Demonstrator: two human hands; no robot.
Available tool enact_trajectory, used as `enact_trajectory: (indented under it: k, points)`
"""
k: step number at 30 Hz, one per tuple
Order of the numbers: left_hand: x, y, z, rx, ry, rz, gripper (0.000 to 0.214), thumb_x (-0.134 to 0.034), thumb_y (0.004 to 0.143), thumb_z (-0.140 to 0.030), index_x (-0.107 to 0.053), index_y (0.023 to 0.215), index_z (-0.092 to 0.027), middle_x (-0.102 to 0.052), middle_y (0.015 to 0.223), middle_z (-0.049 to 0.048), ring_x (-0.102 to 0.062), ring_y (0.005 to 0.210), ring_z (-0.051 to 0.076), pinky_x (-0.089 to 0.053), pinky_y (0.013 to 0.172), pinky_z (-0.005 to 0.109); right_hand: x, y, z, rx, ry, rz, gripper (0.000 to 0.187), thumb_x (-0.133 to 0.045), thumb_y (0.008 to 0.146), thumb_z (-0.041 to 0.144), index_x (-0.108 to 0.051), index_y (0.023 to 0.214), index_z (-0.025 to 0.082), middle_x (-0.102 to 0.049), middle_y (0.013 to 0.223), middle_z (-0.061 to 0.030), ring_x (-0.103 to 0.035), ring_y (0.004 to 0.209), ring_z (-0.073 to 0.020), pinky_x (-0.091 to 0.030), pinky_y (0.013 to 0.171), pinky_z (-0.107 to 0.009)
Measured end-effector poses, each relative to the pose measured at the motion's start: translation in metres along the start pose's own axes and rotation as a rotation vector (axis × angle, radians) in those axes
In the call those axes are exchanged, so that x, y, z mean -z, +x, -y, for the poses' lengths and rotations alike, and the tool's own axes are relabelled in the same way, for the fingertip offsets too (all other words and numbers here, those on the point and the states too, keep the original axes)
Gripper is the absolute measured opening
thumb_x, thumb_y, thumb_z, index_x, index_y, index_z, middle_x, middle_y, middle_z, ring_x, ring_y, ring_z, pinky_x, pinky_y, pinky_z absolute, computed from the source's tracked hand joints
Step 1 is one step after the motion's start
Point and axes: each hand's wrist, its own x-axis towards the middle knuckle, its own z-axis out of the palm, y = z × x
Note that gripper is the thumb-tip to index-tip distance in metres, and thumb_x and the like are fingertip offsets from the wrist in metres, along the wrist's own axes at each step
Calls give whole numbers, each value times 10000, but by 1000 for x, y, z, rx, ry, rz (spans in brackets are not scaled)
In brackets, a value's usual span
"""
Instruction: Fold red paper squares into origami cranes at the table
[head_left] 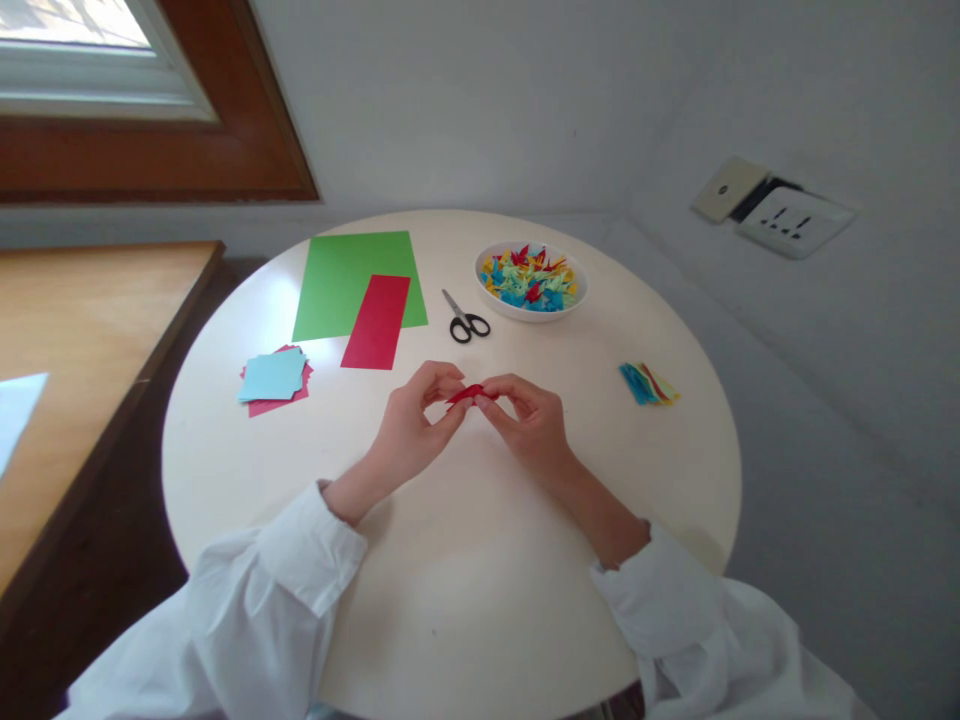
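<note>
Together, the left hand [409, 428] and the right hand [529, 422] pinch opposite ends of a red paper [466, 393], held crosswise near the scissors [466, 319].

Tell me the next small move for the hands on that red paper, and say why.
Probably pinch the fold flat between thumbs and forefingers. The left hand and right hand both grip the red paper from opposite ends, just above the table, and the piece looks bowed rather than sharply creased.
</note>
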Motion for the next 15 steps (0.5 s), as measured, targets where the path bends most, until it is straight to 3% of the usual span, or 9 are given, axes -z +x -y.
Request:
enact_trajectory:
  k: [7,15]
  points:
    - [0,1,-1,9,-77,-1,167,-595,755,-145,-503,888,-187,-557,901,30,-591,857,137,-492,805,299,-2,-1,2,-11,3,-11,45,-626,748,241,-642,750,200,-671,751,-25,-620,736,-163,-503,720,-321]
    - [-1,2,0,41,-129,-10,136,-606,751,-180,-507,844,-191,-531,805,7,-543,751,119,-464,717,269,-3,-1,1,-1,-20,1,40,-625,749,231,-655,759,206,-691,760,-25,-627,723,-163,-508,703,-315]
